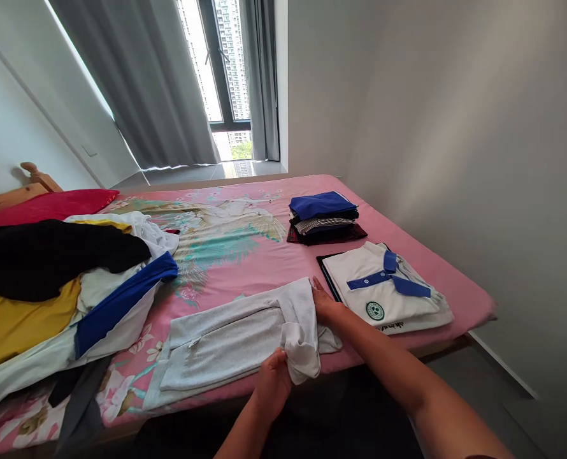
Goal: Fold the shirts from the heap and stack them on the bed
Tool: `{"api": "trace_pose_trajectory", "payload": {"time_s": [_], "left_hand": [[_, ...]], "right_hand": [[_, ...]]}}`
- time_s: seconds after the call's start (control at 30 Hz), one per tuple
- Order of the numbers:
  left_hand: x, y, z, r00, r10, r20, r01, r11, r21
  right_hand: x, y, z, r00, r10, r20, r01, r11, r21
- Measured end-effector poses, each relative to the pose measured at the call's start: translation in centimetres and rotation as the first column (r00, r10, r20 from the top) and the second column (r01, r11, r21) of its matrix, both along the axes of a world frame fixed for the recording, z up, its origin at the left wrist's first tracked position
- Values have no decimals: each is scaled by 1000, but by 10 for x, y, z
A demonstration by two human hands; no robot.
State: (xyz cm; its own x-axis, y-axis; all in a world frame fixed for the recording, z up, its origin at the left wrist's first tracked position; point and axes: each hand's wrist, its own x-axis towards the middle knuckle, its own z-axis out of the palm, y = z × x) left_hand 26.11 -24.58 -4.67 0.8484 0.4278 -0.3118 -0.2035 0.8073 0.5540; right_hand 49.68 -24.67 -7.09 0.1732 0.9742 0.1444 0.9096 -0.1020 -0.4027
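Observation:
A light grey knit garment (245,338) lies folded lengthwise along the near edge of the bed; whether it is a top or trousers I cannot tell. My left hand (271,386) pinches its near edge, beside a bunched, turned-over end of cloth. At the far right corner of the garment, my right hand (324,303) grips the edge, its fingers partly hidden by the cloth. Part of the garment sticks out to the right beneath my right wrist. Just right of that hand lies a folded white polo shirt (360,287) with a blue collar and a green round badge.
A stack of folded clothes with a blue piece (322,205) on top sits farther back. Loose clothes, including a black piece (58,255) and a yellow one (30,322), are heaped at left by a red pillow (49,209). The bed's pink floral sheet (245,268) runs toward the window.

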Motion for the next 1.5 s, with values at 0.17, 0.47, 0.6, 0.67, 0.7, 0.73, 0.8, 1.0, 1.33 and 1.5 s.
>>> {"api": "trace_pose_trajectory", "payload": {"time_s": [0.17, 0.47, 0.6, 0.67, 0.7, 0.73, 0.8, 1.0, 1.33, 1.5], "left_hand": [[4, -12, -6, 1000, -25, 17, 25, 999, 46], [4, -13, -13, 1000, -3, 7, 3, 999, 45], [1, -15, -13, 998, 51, -29, -48, 994, 101], [-6, -16, -8, 992, 100, -80, -84, 980, 178], [-12, -18, -4, 986, 121, -114, -92, 968, 233], [-19, -20, 0, 980, 135, -146, -87, 950, 300], [-35, -27, 9, 973, 132, -192, -29, 885, 465], [-72, -62, 16, 984, -27, -174, 161, 542, 825], [-76, -83, -7, 983, -52, -174, 182, 259, 949], [-78, -89, -13, 986, -12, -166, 163, 274, 948]], "right_hand": [[20, -6, 2, 988, -52, 145, 72, 988, -134], [-9, 8, 29, 970, -228, 90, 214, 967, 140], [-27, 20, 15, 991, -108, 80, 113, 991, -66], [-26, 22, 1, 985, -149, 86, 162, 973, -165], [-23, 22, -7, 983, -161, 91, 175, 969, -176], [-21, 21, -13, 982, -166, 93, 180, 969, -166], [-18, 19, -21, 982, -170, 87, 180, 976, -126], [-18, 15, -24, 969, -186, -161, 192, 981, 25], [-52, -33, 21, 847, -293, -443, 421, 879, 224], [-113, -138, 4, 299, -362, -883, 772, 636, 1]]}}
